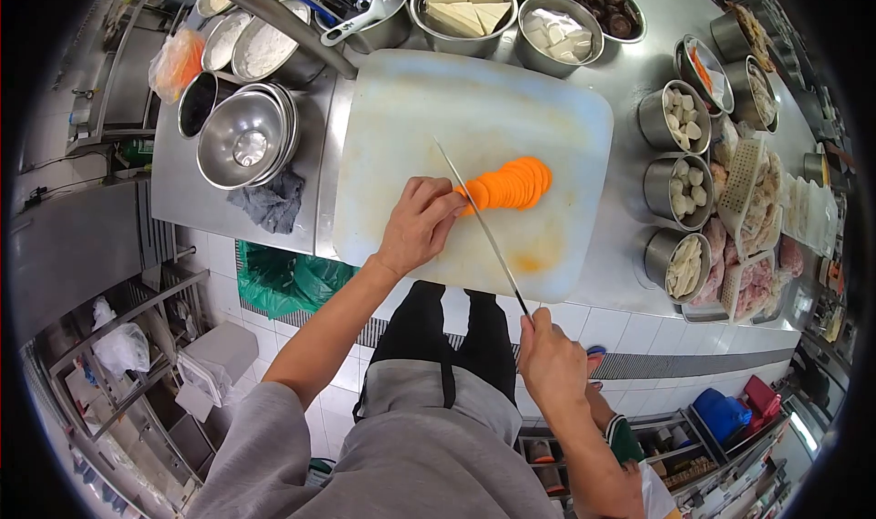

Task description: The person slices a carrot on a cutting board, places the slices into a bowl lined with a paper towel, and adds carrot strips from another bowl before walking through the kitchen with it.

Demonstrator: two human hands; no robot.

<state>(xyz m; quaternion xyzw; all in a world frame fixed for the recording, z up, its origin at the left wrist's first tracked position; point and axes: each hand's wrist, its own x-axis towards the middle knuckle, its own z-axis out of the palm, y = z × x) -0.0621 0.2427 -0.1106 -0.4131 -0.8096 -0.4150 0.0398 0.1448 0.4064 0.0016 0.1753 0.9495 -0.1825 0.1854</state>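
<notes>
A sliced carrot lies on the white cutting board, its thin orange rounds fanned out and overlapping toward the right. My left hand has its fingers curled over the carrot's left end and presses it on the board. In my right hand, below the board's front edge, is the handle of a kitchen knife. Its long narrow blade slants up and left across the board, crossing the carrot right beside my left fingertips. The piece under those fingers is mostly hidden.
Behind the board stand a pot of tofu blocks and a pot of pale pieces. Stacked steel bowls and a grey cloth lie to the left. Several food-filled pots line the right. Another person's leg shows behind my right arm.
</notes>
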